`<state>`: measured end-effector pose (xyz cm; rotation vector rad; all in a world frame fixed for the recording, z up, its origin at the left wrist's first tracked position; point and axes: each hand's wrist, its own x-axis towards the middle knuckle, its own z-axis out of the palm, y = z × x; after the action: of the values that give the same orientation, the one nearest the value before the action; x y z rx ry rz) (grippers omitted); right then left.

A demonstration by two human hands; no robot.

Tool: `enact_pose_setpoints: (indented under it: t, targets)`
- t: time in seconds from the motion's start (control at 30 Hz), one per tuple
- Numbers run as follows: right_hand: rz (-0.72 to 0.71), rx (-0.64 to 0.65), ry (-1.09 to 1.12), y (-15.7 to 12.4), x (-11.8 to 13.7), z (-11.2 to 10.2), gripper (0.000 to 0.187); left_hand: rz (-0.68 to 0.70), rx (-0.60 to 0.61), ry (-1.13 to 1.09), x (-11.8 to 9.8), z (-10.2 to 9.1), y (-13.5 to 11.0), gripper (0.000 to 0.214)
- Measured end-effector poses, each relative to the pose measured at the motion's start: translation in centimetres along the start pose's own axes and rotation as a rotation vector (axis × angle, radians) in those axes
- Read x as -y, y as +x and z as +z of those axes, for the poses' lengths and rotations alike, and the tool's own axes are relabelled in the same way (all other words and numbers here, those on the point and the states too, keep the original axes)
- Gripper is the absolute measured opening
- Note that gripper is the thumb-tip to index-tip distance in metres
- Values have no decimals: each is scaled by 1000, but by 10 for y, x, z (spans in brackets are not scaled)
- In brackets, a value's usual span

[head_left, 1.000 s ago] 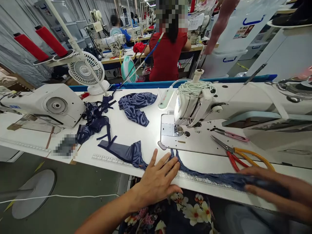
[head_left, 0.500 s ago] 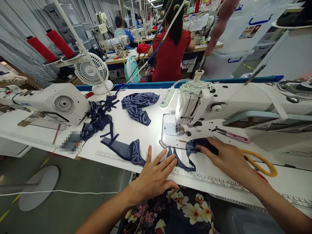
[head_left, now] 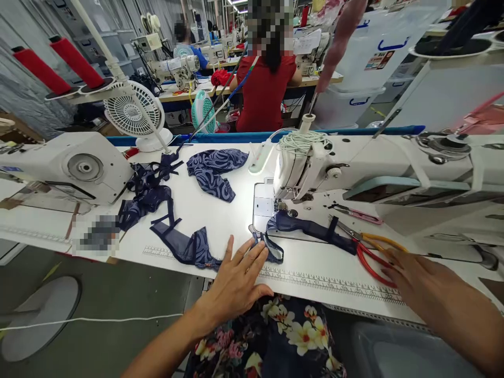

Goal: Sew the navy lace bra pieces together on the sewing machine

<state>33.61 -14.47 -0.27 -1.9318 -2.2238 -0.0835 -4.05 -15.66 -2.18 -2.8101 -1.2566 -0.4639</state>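
My left hand (head_left: 235,281) lies flat and open on the table's front edge, its fingertips on a navy patterned garment piece (head_left: 197,247). A dark navy strap (head_left: 311,229) of the same piece stretches across the sewing machine bed toward the needle (head_left: 282,206). My right hand (head_left: 425,283) hovers over the table edge, fingers loosely apart, just beside the orange and red handled scissors (head_left: 374,249). It holds nothing.
The white sewing machine (head_left: 354,168) fills the right side. Pink snips (head_left: 356,212) lie on its bed. More navy fabric pieces (head_left: 214,170) and straps (head_left: 149,197) lie at the left. Another machine (head_left: 66,168), a fan (head_left: 134,113) and red thread cones (head_left: 74,63) stand at left. A person in red (head_left: 263,89) sits beyond.
My right hand let go of the navy strap, leaving it on the machine bed, and drew back right toward the scissors. My left hand stayed put.
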Motion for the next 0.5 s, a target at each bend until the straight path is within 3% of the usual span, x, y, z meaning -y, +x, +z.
enact_pose_setpoints:
  t: [0.1,0.23,0.4,0.5]
  targets:
    - [63,66,-126,-3,-3,3,44,28,-27,-35,-14,8,12,69]
    - [97,59,-181,-5,9,-10,37,71,-57,13,-28,20,21,73]
    - [225,85,20,-44,-2,-31,33,153,-129,80,-22,30,20,70]
    - [300,78,66,-61,-12,-33,34,148,-126,92,-27,29,24,69]
